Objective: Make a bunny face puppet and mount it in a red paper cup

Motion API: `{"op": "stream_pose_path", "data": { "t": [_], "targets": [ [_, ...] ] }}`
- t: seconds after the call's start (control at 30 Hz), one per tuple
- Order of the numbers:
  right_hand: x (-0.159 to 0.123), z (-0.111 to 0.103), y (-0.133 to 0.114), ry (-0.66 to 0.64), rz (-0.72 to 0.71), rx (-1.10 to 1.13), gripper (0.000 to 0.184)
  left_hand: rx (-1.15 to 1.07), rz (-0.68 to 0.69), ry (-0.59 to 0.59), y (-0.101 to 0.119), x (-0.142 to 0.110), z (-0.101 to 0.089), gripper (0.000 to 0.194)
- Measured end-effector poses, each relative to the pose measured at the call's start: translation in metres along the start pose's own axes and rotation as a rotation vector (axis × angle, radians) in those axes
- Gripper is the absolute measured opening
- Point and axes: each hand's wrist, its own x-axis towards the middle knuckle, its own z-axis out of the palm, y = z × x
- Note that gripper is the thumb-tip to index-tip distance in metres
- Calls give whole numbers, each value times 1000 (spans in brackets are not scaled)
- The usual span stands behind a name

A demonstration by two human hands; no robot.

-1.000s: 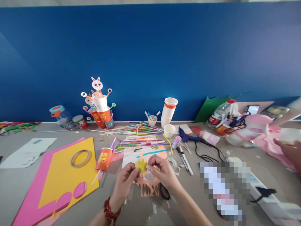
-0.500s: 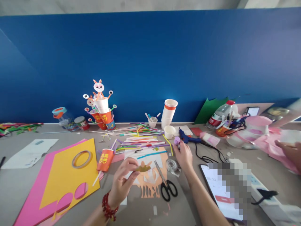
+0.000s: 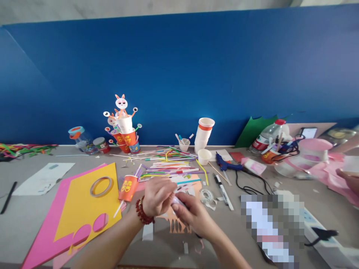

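My right hand is closed round a lilac glue stick, only partly showing between thumb and fingers. Against its far end my left hand, with a red bead bracelet at the wrist, is closed too; its fingertips are turned away and what they pinch is hidden. Both hands meet above peach paper with cut slits and white scraps. Scissors lie mostly covered by my right hand. A clear tape roll is just right of the hands, with a marker further right.
Straws lie spread behind the hands. An orange paper cup and yellow card are on the left. A glue gun, a white cup and a phone stand right. Another person's hand is at the right edge.
My right hand has picked up the glue stick and brought it left to my left hand. The olive paper piece my left hand held is now out of sight.
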Motion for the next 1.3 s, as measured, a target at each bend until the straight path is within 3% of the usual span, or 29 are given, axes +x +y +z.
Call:
{"op": "stream_pose_path", "data": {
  "t": [0.13, 0.23, 0.33, 0.37, 0.4, 0.5, 0.63, 0.87, 1.03, 1.3],
  "targets": [
    [-1, 9, 2, 116, -37, -481, 26, 7, -340, -39, 3, -7, 8, 16],
    [-9, 6, 3, 180, -65, -740, 21, 21, -593, -7, -11, -5, -2, 21],
    [-19, -7, 6, 220, -47, -679, 22, 116, -824, 233, -32, 0, -24, 31],
    [-22, -11, 7, 227, -39, -586, 24, 107, -864, 255, -36, 1, -29, 30],
    [-25, -15, 8, 228, -14, -475, 25, 88, -868, 226, -38, 0, -33, 29],
    [-27, -18, 9, 262, 61, -83, 22, -78, -814, -43, -24, -5, -29, 29],
    [-27, -12, 7, 287, 111, 274, 18, -152, -800, -125, 8, -18, -14, 27],
    [-25, -22, -6, 501, -116, -78, 19, -46, -672, -224, 28, -24, -17, 22],
    [-23, -16, -23, 555, -242, -228, 26, 67, -570, -228, 33, -23, -17, 22],
    [-19, -6, -30, 528, -422, -415, 34, 63, -577, -259, 41, -24, -18, 20]
  ]
}}
